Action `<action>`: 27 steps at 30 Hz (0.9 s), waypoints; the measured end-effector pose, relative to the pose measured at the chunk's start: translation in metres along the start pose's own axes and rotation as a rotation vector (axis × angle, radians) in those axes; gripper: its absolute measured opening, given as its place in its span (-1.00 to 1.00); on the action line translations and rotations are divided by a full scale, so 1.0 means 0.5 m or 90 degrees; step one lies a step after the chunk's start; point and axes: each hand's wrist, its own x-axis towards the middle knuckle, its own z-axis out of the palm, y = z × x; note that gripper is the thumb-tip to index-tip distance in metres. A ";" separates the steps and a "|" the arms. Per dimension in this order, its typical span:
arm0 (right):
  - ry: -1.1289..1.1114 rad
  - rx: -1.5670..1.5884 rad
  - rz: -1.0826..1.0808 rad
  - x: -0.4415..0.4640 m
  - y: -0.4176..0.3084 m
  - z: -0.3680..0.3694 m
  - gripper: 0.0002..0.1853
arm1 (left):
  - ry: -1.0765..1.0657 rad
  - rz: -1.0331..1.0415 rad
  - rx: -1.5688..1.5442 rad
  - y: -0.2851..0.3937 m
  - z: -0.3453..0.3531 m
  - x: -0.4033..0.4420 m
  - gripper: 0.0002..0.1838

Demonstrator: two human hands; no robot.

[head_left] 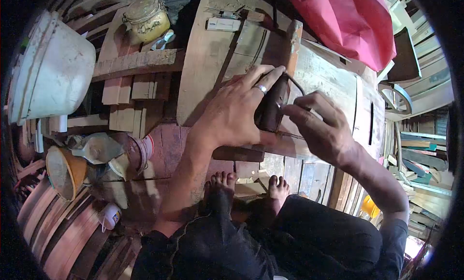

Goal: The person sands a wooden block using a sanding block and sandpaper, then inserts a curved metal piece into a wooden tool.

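My left hand (232, 108), with a ring on one finger, is wrapped over a dark, long block (276, 103) on the wooden workbench (328, 72). Its fingertips reach the block's far end and the thumb lies at the near end. Close by on the right, my right hand (324, 128) is closed in a pinch beside the block. A thin, pale piece shows between those fingers, its small bright tip near the block's side; its kind is unclear. Between the block's far end and the right hand curves a dark thin rod (296, 83).
Pink sheeting (348, 26) covers the bench's far right. At left are a white tub (60, 67), a lidded glass jar (147, 21), an orange-rimmed bowl (65, 171) and stacked boards (67, 231). An upright-looking narrow wood strip (293, 45) lies beyond the block. Bare feet (278, 188) are below.
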 end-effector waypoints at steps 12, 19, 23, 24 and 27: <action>-0.020 0.052 -0.081 0.001 0.012 0.010 -0.59 | 0.035 -0.002 -0.092 -0.008 0.004 -0.004 0.44; -0.006 0.031 -0.074 0.002 0.018 0.013 -0.61 | -0.009 -0.011 -0.080 -0.012 -0.003 0.000 0.49; -0.036 0.060 0.068 -0.013 0.071 0.000 -0.51 | 0.028 -0.006 -0.071 -0.008 0.003 -0.003 0.44; -0.010 0.072 0.135 -0.001 0.074 -0.003 -0.54 | 0.027 -0.005 -0.070 -0.007 0.003 -0.002 0.44; -0.029 0.060 0.094 0.002 0.064 -0.004 -0.54 | 0.019 -0.010 -0.088 -0.006 -0.003 -0.003 0.40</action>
